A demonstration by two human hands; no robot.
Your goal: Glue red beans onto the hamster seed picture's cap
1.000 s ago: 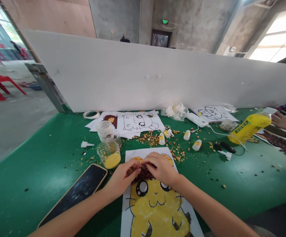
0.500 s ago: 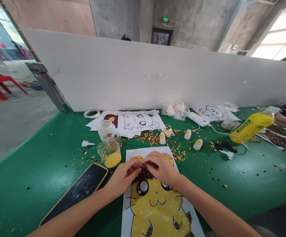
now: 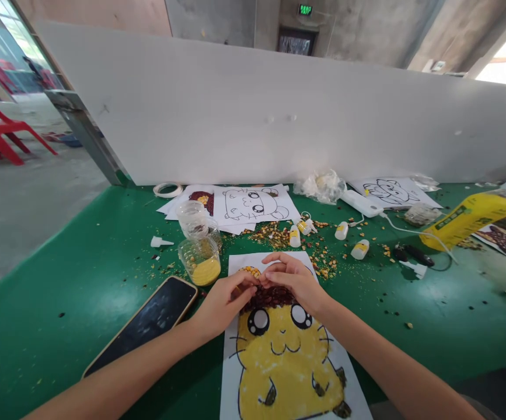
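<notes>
A paper picture of a yellow cartoon hamster (image 3: 285,373) lies in front of me, its body coated in fine yellow grain. Dark red beans (image 3: 268,297) cover the top of its head, and corn-coloured bits fill an ear (image 3: 250,271). Over the head, my left hand (image 3: 222,303) comes in from the left with thumb and fingers closed together. My right hand (image 3: 297,284) meets it from the right, fingertips bent down in a pinch close to the left ones. Whatever lies between the fingertips is too small to make out.
Left of the picture are a phone (image 3: 148,326) and a clear cup of yellow grain (image 3: 204,271). Behind lie scattered grains (image 3: 270,234), small glue bottles (image 3: 295,236) and drawings (image 3: 253,205). A yellow bottle (image 3: 469,219) and a cable (image 3: 404,230) are at right; a white partition (image 3: 253,116) stands behind.
The view has tilted down and shifted slightly left. My right hand has lifted and turned a little, uncovering the hamster's right eye. My left hand stays by the red beans.
</notes>
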